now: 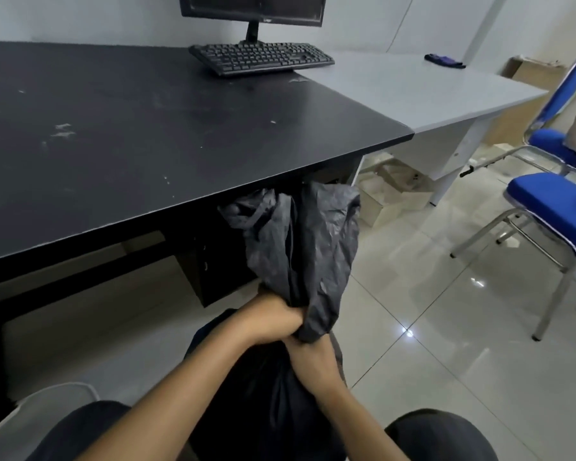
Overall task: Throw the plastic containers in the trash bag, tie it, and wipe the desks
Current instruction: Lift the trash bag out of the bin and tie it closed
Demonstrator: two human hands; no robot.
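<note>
Left hand [273, 319] and right hand [313, 359] are clenched round gathered neck of black trash bag [310, 241]; black table [147, 128] is seen beyond, leftward.

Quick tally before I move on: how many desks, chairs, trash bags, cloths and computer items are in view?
Desks: 2, black desk and grey desk
Blue chairs: 2, near chair, far chair
Black trash bag: 1, gripped by left hand and right hand
Dark cloth: 1
Computer items: 2, monitor, keyboard
Total: 8
</note>
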